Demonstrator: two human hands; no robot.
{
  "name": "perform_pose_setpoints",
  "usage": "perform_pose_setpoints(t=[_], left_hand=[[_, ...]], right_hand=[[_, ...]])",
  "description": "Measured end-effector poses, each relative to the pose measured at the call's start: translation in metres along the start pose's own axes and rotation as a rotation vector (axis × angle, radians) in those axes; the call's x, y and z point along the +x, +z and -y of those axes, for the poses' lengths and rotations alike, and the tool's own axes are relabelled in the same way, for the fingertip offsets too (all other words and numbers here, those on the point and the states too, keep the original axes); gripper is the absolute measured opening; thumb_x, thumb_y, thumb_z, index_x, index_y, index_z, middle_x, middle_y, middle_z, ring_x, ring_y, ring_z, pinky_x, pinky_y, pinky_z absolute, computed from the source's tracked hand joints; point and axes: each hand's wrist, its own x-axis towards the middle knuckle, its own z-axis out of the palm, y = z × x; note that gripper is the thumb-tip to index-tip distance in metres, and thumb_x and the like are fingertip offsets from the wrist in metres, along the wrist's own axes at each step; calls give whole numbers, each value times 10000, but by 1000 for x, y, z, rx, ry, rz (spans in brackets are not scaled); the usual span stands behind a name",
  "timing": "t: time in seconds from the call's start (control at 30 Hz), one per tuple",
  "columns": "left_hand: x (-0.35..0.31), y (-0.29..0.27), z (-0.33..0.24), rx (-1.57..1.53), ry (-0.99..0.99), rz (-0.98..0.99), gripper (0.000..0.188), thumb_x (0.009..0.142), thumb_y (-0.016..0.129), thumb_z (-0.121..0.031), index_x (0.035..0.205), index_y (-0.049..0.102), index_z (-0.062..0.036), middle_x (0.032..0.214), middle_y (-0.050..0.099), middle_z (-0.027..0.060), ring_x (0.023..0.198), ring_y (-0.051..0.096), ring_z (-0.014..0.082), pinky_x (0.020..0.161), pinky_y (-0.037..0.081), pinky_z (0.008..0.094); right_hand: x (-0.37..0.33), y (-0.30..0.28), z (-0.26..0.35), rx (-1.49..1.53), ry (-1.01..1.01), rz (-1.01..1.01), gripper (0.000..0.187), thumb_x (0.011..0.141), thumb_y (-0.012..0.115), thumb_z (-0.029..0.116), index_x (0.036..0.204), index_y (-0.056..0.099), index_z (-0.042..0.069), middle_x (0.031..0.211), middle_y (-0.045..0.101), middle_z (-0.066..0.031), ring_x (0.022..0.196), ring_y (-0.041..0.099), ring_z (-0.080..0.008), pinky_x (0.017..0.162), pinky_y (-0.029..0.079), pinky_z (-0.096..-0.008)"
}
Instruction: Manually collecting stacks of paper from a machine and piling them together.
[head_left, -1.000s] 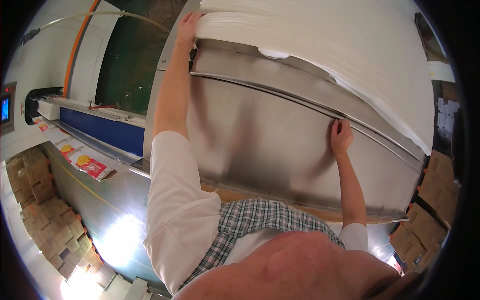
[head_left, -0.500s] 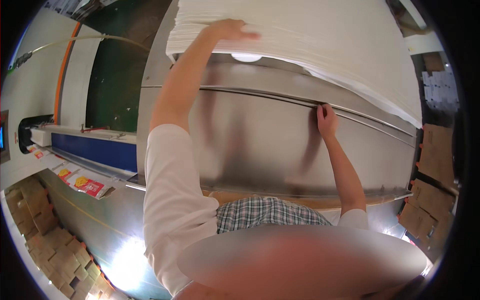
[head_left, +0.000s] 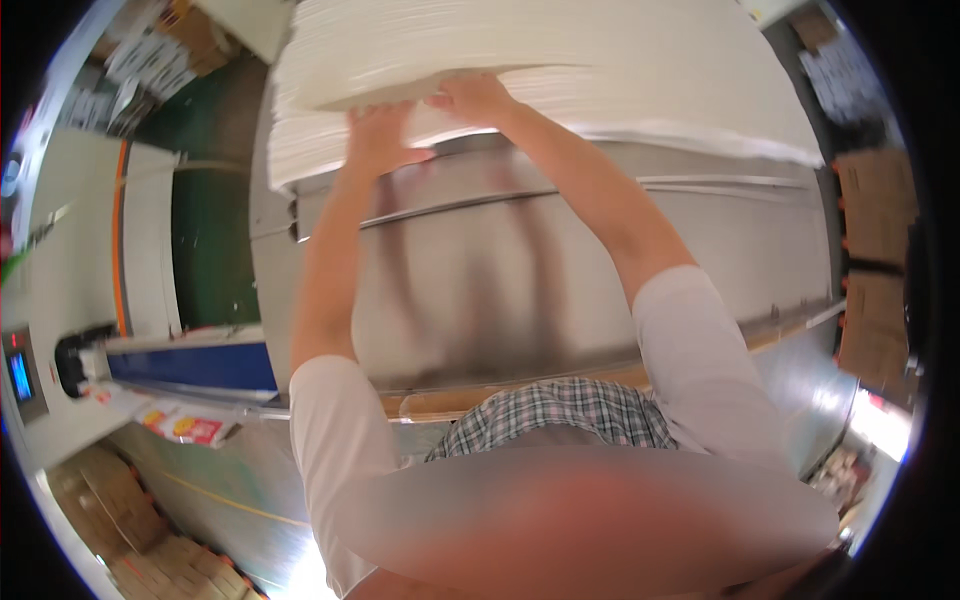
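A thick pile of thin white sheets (head_left: 660, 95), like tissue or soft paper, lies on the metal table (head_left: 620, 310). Its near side has parted into a gap between layers. My left hand (head_left: 382, 135) grips the lower layers at that gap, fingers over them and thumb stretched along the front. Beside it, my right hand (head_left: 475, 98) has its fingers curled at the gap's edge, closed on the sheets; its fingertips are partly hidden. Nearer to me, a thin metal strip (head_left: 720, 182) runs across the table, and no hand touches it.
To the left stand a white machine with a small screen (head_left: 20, 372), a blue panel (head_left: 195, 365) and red-and-white printed packaging (head_left: 185, 425). Cardboard boxes (head_left: 880, 205) are stacked at the right, with more cartons (head_left: 110, 500) at lower left.
My right hand has left the metal strip and moved up and left to the sheets. My left hand has shifted down and left on the pile, where a gap has opened.
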Motion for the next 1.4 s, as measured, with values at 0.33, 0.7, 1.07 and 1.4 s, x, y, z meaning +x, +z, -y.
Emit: perform_pose_setpoints(t=[0.33,0.7,1.07,1.4], left_hand=[[47,-6,-4,139,-255,440,972,560,733,-389,1356,214,-184,1349,327,137,1245,289,368,950,202,639],[60,9,-15,309,-628,566,1104,474,773,-86,1361,122,-171,1402,201,104,1278,201,360,925,280,661],[28,37,24,221,-425,297,954,485,752,-55,1304,267,-109,1291,377,109,1236,306,287,1042,161,485],[5,12,30,372,-390,-11,712,596,681,-75,1239,374,-86,1251,429,119,1205,352,268,1044,176,450]], right_hand=[[-155,-73,-288,-223,452,42,570,838,329,592,1146,528,155,1166,511,-88,1132,428,-245,917,295,-441],[-265,-157,-484,-273,290,388,977,488,768,432,1325,310,219,1278,417,-58,1204,370,-251,941,276,-518],[-378,-183,-685,-145,-223,-210,644,628,713,153,1220,462,147,1215,477,-88,1146,426,-260,929,367,-403],[-391,-179,-675,-443,596,-62,660,617,667,32,1219,432,168,1280,385,-74,1207,333,-281,939,335,-475]])
